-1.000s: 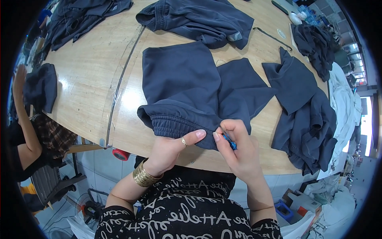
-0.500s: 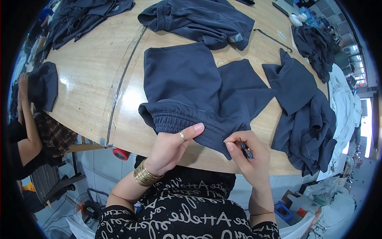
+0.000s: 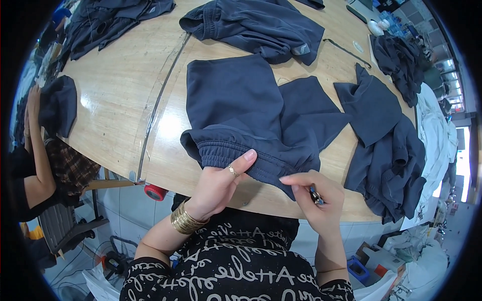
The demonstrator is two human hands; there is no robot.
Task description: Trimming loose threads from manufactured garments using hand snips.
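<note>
Dark navy shorts (image 3: 233,95) lie spread on the table, legs away from me, their elastic waistband toward me and lifted at the table's edge. My left hand (image 3: 221,183) grips the waistband's middle, thumb on top and the other fingers hidden beneath. At the waistband's right end, my right hand (image 3: 319,198) has its index finger and thumb close together at the fabric. Whether they pinch a thread there I cannot make out. Tucked in that palm is a small blue and metal tool (image 3: 316,194), like thread snips, mostly covered by the fingers.
More dark garments lie at the far middle (image 3: 261,30), far left (image 3: 113,22) and right (image 3: 386,145). A thin dark cord (image 3: 346,52) rests beyond the shorts. White cloth (image 3: 433,135) hangs along the right. At left, another person's hands (image 3: 33,108) touch a dark piece (image 3: 59,105).
My right index finger has straightened and shifted slightly left along the waistband, and the small tool has turned in the palm. My left hand keeps its hold. The whole view has shifted slightly.
</note>
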